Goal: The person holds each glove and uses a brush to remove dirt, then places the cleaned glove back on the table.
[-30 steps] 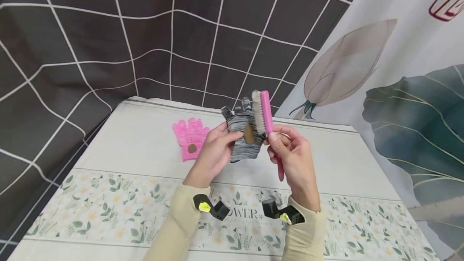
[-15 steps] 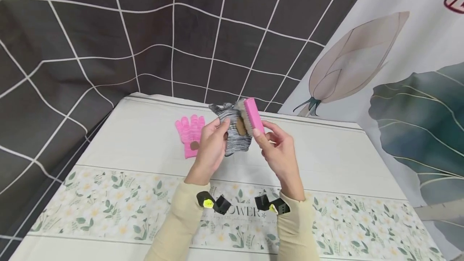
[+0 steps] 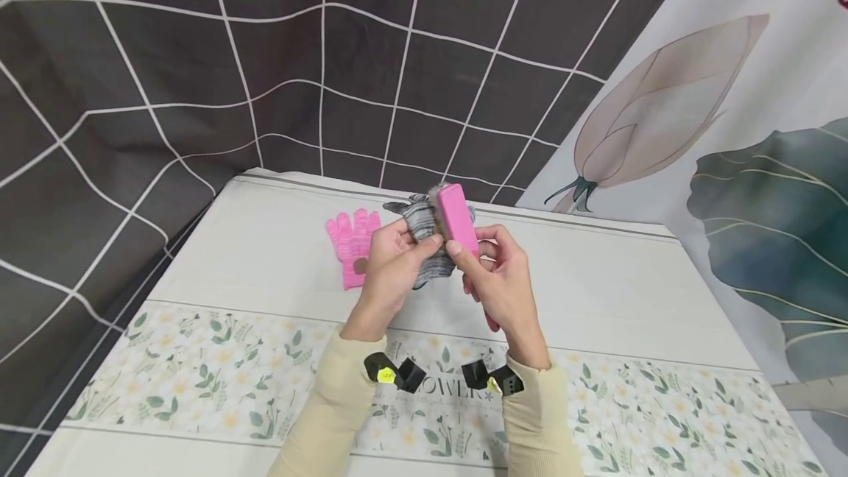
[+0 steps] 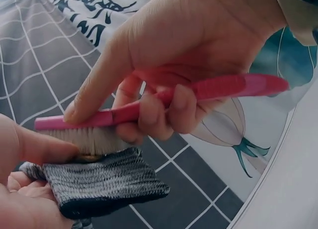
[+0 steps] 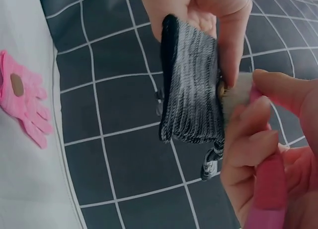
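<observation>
My left hand [image 3: 389, 267] pinches a grey-and-black striped knit glove [image 3: 420, 223], thumb on top and fingers beneath. A pink-handled brush [image 3: 457, 216] is gripped in my right hand [image 3: 501, 285], the thumb pressed along the back of its head. In the left wrist view the pale bristles [image 4: 92, 139] meet the glove's upper face near my left thumb, over a mostly hidden brown patch. The glove's dark-edged cuff [image 5: 169, 75] shows in the right wrist view. Both things are held up above the table.
A pink knit glove [image 3: 352, 241] with a brown spot lies flat on the white table cover [image 3: 265, 241], left of my hands. A floral band [image 3: 218, 381] crosses the cover's front. Behind hangs a dark cloth with a white grid [image 3: 371, 57]; a leaf-printed curtain [image 3: 662, 116] hangs right.
The brush has come in leftward and tilted over the grey glove, covering its brown patch. My right hand moved left with it, and the grey glove has turned and shifted slightly down.
</observation>
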{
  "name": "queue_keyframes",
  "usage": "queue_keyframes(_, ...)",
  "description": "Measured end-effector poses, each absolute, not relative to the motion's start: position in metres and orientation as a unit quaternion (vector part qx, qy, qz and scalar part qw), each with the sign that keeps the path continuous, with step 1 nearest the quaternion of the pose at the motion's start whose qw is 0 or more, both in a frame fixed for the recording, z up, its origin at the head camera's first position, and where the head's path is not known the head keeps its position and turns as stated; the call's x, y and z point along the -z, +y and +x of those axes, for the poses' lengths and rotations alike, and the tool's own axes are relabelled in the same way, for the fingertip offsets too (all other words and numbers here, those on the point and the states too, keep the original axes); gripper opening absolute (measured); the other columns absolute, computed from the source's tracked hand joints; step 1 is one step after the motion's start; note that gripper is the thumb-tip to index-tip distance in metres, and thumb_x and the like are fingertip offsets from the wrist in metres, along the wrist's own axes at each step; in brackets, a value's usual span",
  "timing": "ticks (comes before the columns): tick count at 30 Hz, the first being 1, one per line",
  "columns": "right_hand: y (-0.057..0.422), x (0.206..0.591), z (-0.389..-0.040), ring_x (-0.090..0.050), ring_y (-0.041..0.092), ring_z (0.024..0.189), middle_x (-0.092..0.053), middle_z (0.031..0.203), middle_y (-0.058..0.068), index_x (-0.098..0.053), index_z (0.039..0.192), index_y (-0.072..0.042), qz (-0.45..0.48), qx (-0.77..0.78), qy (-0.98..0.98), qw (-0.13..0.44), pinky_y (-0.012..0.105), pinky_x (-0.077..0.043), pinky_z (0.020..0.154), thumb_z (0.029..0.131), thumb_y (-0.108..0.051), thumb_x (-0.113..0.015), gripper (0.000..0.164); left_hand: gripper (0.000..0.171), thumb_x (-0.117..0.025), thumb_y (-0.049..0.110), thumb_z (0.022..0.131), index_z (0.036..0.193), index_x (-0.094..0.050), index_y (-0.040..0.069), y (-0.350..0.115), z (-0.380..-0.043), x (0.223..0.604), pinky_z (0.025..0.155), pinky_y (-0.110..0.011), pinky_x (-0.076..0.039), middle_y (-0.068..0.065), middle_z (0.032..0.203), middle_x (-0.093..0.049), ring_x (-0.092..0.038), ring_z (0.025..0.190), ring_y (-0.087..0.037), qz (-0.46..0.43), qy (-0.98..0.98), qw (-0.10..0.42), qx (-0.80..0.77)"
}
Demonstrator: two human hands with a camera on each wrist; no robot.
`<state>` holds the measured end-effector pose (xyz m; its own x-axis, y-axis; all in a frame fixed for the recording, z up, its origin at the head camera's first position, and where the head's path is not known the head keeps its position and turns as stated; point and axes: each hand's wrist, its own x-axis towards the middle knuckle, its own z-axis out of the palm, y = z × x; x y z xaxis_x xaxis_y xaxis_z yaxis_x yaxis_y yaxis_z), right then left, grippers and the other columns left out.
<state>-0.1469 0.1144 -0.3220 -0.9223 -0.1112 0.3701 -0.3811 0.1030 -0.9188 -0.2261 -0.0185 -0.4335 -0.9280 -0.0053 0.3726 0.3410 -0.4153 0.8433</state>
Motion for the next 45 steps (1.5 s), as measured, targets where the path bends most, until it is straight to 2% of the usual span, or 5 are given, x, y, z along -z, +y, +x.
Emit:
queue_keyframes(20, 0.134, 0.375, -0.185, -0.049, 0.013, 0.050, -0.054, 0.064, 0.010, -0.055, 0.087, -0.007, 0.103, -0.595, -0.745, 0.284, 0.018, -0.037, 0.037, 0.061, -0.014, -0.074, 0.033, 0.023, -0.058, -0.006, 0.072, 0.094, -0.052, -0.009, -0.037, -0.151, 0.317, 0.068, -0.034, -0.047, -0.021, 0.084, -0.058, -0.057, 0.076, -0.026, -0.109, -0.561, 0.034, 0.820)
queue_keyframes(28, 0.125, 0.305, -0.143, -0.033, 0.019, 0.033, -0.050, 0.059, 0.019, -0.047, 0.093, 0.000, 0.064, -0.722, -0.660, 0.195, 0.026, -0.025, 0.025, 0.073, -0.016, -0.064, 0.030, 0.029, -0.060, 0.002, 0.074, 0.100, -0.051, -0.007, -0.037, -0.193, 0.378, 0.069, -0.032, -0.046, -0.020, 0.090, -0.056, -0.055, 0.081, -0.026, -0.145, -0.527, 0.057, 0.835)
queue_keyframes(31, 0.118, 0.297, -0.136, -0.036, 0.019, 0.033, -0.053, 0.063, 0.018, -0.047, 0.093, 0.002, 0.113, -0.703, -0.680, 0.173, 0.026, -0.028, 0.025, 0.074, -0.011, -0.063, 0.028, 0.030, -0.062, 0.011, 0.075, 0.100, -0.053, -0.002, -0.037, -0.197, 0.384, 0.053, -0.026, -0.045, -0.017, 0.088, -0.057, -0.053, 0.064, -0.018, -0.141, -0.543, 0.053, 0.826)
queue_keyframes(36, 0.109, 0.323, -0.149, -0.041, 0.016, 0.032, -0.056, 0.066, 0.015, -0.050, 0.093, -0.001, 0.192, -0.651, -0.710, 0.189, 0.024, -0.031, 0.027, 0.072, -0.008, -0.065, 0.027, 0.025, -0.055, 0.016, 0.080, 0.097, -0.056, -0.002, -0.033, -0.190, 0.376, 0.036, -0.023, -0.026, -0.013, 0.068, -0.054, -0.034, 0.045, -0.011, -0.131, -0.559, 0.062, 0.816)
queue_keyframes(45, 0.111, 0.364, -0.174, -0.047, 0.012, 0.039, -0.059, 0.066, 0.011, -0.053, 0.096, -0.004, 0.185, -0.621, -0.716, 0.259, 0.020, -0.034, 0.032, 0.068, -0.008, -0.068, 0.032, 0.017, -0.057, 0.013, 0.079, 0.076, -0.054, -0.004, -0.035, -0.179, 0.361, 0.036, -0.023, -0.017, -0.003, 0.050, -0.034, -0.024, 0.041, -0.010, -0.132, -0.552, 0.098, 0.817)
